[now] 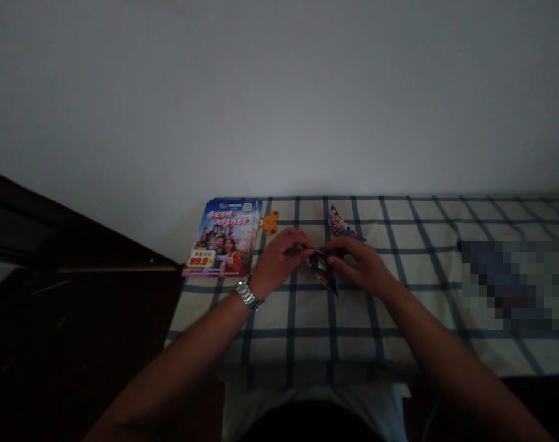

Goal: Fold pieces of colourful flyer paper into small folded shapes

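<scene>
Between my two hands is a folded piece of printed paper (324,277), dark blue with coloured patches, its pointed end hanging toward me. My left hand (283,258), with a silver watch on the wrist, pinches one side of it. On the other side my right hand (358,263) grips it with thumb and fingers. The fingertips partly cover the paper's upper folds. Just beyond my right hand, a second folded paper piece (339,223) with similar print rests on the checked cloth.
A stack of printed flyers (224,236) lies at the table's left end, beside an orange bear figure (270,222). The checked tablecloth (399,313) covers the table up to the wall (307,98). A pixelated dark object (504,282) lies at the right.
</scene>
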The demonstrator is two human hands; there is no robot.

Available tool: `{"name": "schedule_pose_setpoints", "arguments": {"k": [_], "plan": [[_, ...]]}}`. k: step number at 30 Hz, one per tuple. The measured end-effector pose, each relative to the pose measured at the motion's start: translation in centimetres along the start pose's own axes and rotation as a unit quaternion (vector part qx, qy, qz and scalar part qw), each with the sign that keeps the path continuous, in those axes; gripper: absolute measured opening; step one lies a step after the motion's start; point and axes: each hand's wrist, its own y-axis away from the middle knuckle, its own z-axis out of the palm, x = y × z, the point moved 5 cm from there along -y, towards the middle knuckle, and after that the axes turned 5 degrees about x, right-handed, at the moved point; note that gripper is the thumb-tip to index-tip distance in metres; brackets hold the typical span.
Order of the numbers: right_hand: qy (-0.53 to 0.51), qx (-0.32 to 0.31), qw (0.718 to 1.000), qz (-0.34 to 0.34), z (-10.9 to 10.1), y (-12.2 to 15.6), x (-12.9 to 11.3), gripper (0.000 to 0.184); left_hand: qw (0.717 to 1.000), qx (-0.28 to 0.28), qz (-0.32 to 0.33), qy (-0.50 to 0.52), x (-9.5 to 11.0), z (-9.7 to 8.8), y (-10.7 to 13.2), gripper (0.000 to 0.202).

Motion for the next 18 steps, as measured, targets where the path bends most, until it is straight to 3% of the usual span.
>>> {"name": "schedule_pose_setpoints", "arguments": {"k": [7,18], "plan": [[-0.118,-0.041,0.989,0.085,1.1,0.2,0.3,0.031,1.000,-0.006,0.008,0.001,0.2,0.0,0.0,0.011],[-0.232,-0.052,0.965,0.113,1.9,0.5,0.6,0.038,0.998,-0.001,-0.039,0.050,-0.1,-0.1,0.2,0.023]]}}
